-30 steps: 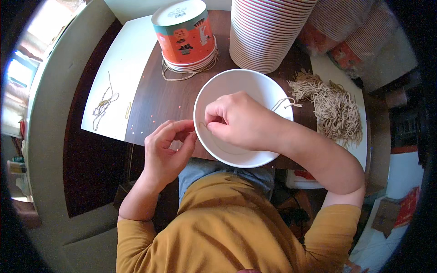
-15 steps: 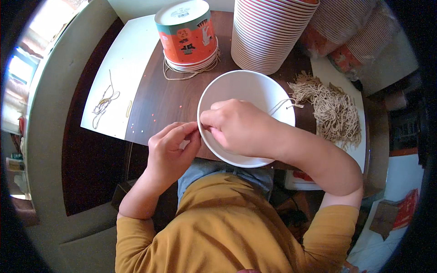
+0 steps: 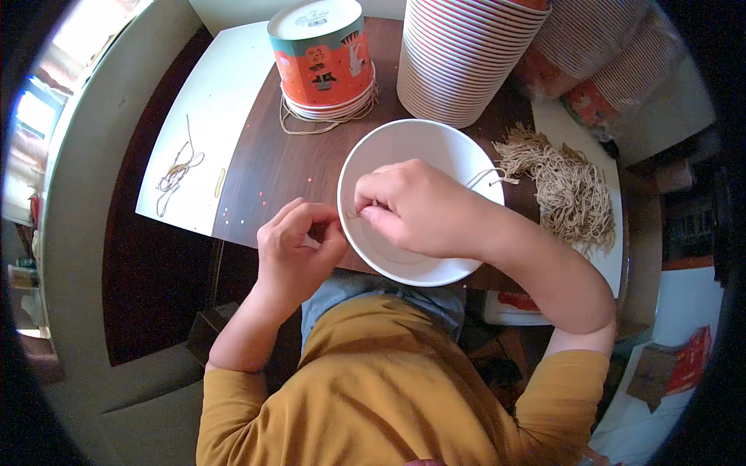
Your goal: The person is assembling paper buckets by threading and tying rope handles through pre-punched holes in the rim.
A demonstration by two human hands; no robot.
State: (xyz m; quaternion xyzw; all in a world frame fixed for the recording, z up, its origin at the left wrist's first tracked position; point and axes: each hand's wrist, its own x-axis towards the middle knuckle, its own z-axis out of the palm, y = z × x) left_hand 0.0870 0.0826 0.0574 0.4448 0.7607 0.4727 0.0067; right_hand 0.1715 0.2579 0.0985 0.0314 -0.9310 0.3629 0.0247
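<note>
A white paper bowl (image 3: 404, 147) stands on the dark wooden table (image 3: 272, 167) in front of me. My right hand (image 3: 416, 206) reaches inside it and pinches a thin beige string at the bowl's left rim. My left hand (image 3: 299, 245) is outside the same rim, fingers curled and pinching the string where it comes through the wall. The string's other end trails over the bowl's right rim. A pile of beige strings (image 3: 563, 186) lies to the right of the bowl.
An orange printed stack of bowls (image 3: 322, 58) stands behind, and a tall stack of red-striped bowls (image 3: 466, 54) to its right. A white sheet (image 3: 206, 124) at left carries a few loose strings (image 3: 177, 172). Wrapped bowl stacks (image 3: 614, 70) lie at far right.
Both hands have shifted slightly toward the bowl's left rim; the left hand's fingers have closed more tightly around the string.
</note>
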